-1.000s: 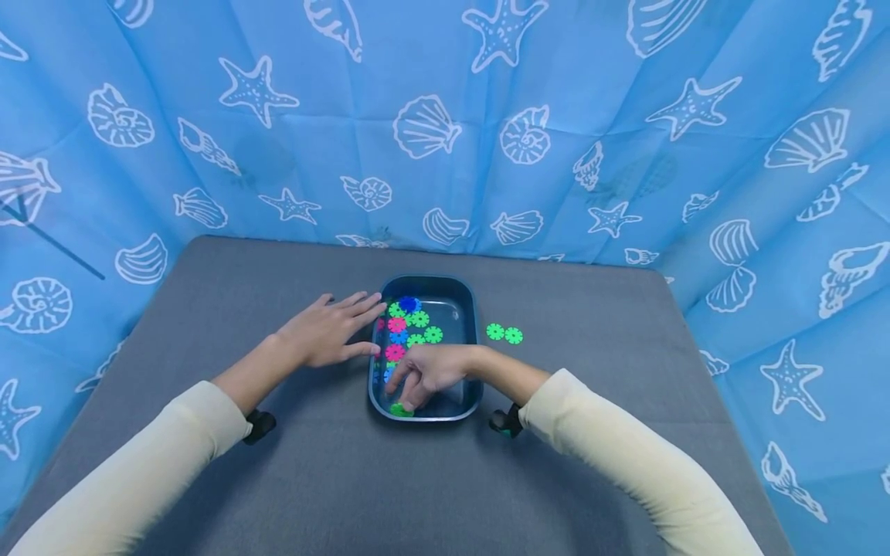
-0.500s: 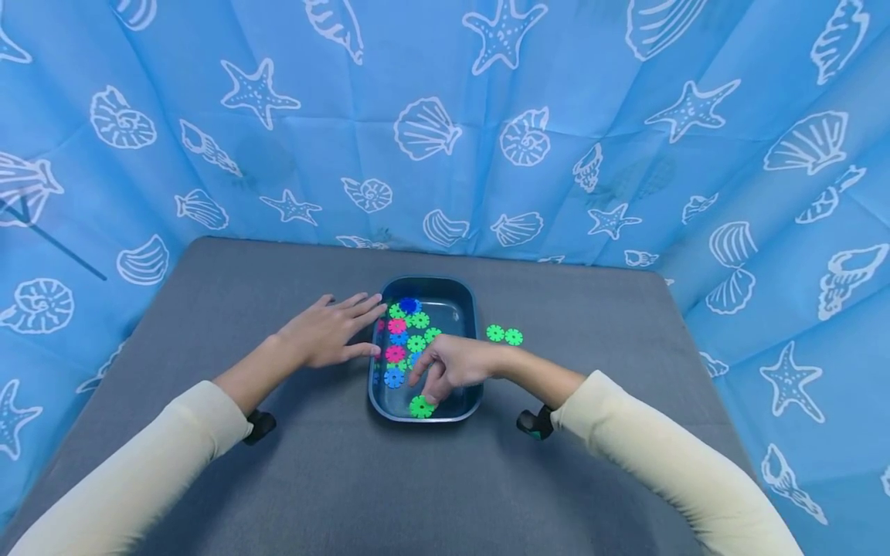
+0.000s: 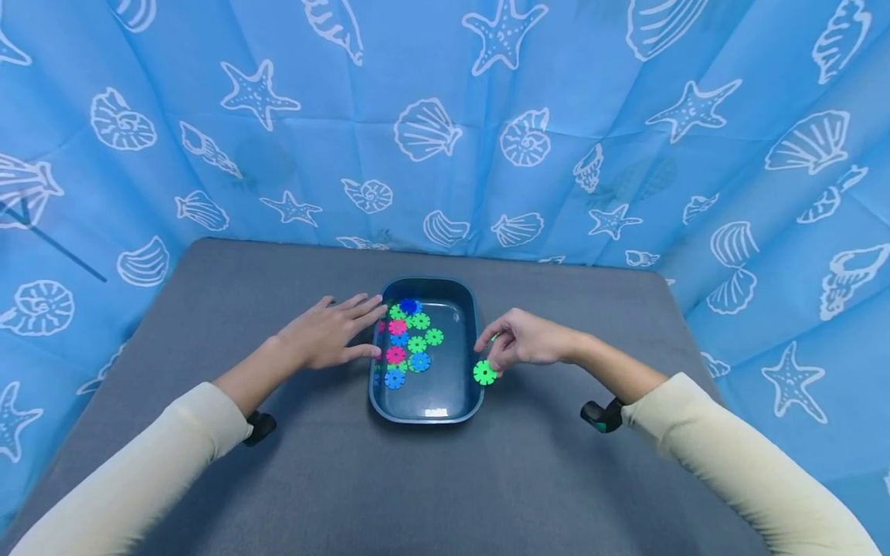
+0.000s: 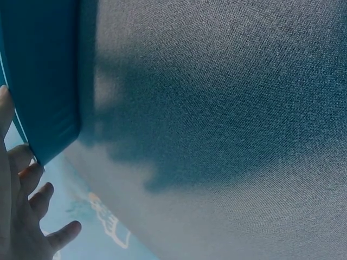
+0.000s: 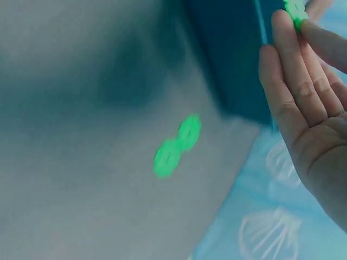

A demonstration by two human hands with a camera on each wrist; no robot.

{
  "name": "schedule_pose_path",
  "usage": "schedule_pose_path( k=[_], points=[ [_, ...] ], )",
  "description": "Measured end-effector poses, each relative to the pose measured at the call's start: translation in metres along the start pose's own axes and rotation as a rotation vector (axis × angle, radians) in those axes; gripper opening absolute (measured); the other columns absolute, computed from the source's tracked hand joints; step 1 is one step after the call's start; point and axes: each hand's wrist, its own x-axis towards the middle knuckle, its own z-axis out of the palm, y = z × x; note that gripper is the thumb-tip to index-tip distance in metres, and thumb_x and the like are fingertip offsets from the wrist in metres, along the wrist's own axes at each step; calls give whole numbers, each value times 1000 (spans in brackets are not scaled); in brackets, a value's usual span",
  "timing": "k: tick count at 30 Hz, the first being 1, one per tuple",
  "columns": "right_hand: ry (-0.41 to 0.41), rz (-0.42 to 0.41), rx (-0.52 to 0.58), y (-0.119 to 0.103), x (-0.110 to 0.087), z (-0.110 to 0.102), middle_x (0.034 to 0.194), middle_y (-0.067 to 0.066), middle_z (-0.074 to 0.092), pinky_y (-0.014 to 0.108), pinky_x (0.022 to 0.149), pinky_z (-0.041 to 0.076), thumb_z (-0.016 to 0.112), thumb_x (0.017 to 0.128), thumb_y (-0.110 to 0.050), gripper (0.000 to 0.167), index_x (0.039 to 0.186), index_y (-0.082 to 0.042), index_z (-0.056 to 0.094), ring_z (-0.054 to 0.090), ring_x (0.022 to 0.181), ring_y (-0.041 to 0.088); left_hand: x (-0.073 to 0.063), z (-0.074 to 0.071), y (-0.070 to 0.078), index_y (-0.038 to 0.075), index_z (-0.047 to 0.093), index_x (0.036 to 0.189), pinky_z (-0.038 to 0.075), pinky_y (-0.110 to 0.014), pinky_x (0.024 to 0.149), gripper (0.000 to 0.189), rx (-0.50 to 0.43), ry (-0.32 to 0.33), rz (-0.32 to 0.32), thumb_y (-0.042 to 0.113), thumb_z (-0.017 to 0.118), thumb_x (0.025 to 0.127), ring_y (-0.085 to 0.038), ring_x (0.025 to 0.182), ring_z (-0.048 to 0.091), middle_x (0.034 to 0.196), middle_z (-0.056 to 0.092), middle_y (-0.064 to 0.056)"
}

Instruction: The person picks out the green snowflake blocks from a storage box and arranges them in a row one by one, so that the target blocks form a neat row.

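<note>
My right hand (image 3: 530, 340) pinches a green notched plastic disc (image 3: 484, 373) between thumb and fingers, over the right rim of a dark blue rectangular tray (image 3: 455, 401). In the right wrist view the same green disc (image 5: 296, 10) shows at the fingertips. My left hand (image 3: 334, 332) has its fingers spread and rests at the tray's left rim. Inside the tray, mostly along its left side, lie several notched discs: green ones (image 3: 434, 337), pink ones (image 3: 395, 355) and blue ones (image 3: 395, 379).
Two green discs (image 5: 177, 145) lie side by side on the grey cloth-covered table (image 3: 313, 479), right of the tray; my right hand mostly hides them in the head view. A blue curtain (image 3: 389, 77) printed with shells and starfish hangs behind the table.
My right hand has lifted a green disc from the tray's front and carried it right, over the right rim. The left hand has stayed in place.
</note>
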Motion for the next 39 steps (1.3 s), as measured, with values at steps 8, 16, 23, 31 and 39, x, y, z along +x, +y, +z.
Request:
schedule_pose_path(
  k=[8, 16, 23, 31, 39],
  points=[
    [238, 132, 8, 49, -21, -35, 88, 19, 74, 38, 83, 58, 65, 93, 1, 33, 122, 15, 59, 73, 86, 30, 1, 1, -1, 15, 30, 158, 24, -69, 111, 82, -10, 2, -1, 64, 50, 96, -36, 149, 24, 164, 24, -10],
    [402, 203, 79, 86, -30, -46, 92, 27, 72, 48, 83, 57, 63, 93, 7, 30, 120, 19, 57, 73, 84, 32, 0, 0, -1, 15, 30, 158, 24, -68, 111, 82, -10, 6, 6, 64, 50, 95, -36, 149, 23, 163, 24, -10],
    [490, 236, 17, 111, -24, -38, 86, 22, 73, 38, 71, 60, 65, 92, 5, 23, 111, 17, 62, 73, 75, 24, 0, -1, 0, 16, 30, 158, 24, -68, 111, 82, -7, 1, 1, 64, 50, 95, -35, 149, 23, 163, 24, -10],
    [574, 272, -43, 115, -17, -30, 81, 19, 73, 34, 63, 59, 67, 91, 3, 16, 101, 15, 65, 71, 67, 20, -1, -1, -1, 15, 31, 158, 24, -68, 111, 81, -14, 4, 0, 63, 51, 96, -36, 149, 24, 163, 24, -10],
    [586, 302, -37, 115, -15, -29, 81, 18, 73, 34, 64, 59, 69, 91, 0, 17, 101, 14, 65, 72, 67, 20, 0, 0, -1, 16, 30, 158, 24, -67, 111, 82, -12, 5, -6, 65, 50, 95, -35, 149, 22, 164, 24, -9]
  ],
)
